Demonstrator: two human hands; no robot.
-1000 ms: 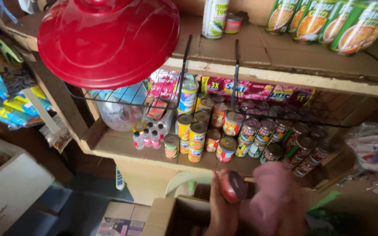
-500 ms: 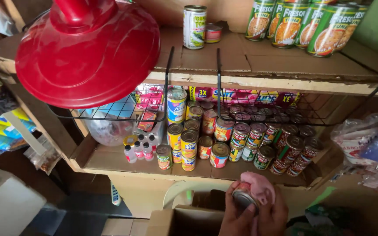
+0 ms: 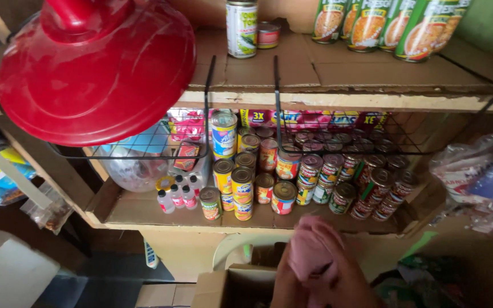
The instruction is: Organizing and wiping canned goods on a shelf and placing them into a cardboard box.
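**Can now hidden under the cloth**

At bottom centre, the hands (image 3: 320, 274) bunch together around a pink cloth (image 3: 314, 251). Half a second ago a small can showed between them; now the cloth covers it, so wiping seems under way. Which hand grips what, I cannot tell. Above, stacked cans (image 3: 292, 177) fill the lower shelf (image 3: 144, 212).

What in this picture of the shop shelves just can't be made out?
- Head view: whatever the hands grip is hidden under the pink cloth.
- Which hand is which: blurred, cut off by the bottom edge.
- Cardboard box contents: hidden by its flap and the hands.
- Rear cans on the lower shelf: shadowed behind the wire rack.
- Behind the red lid: blocked.
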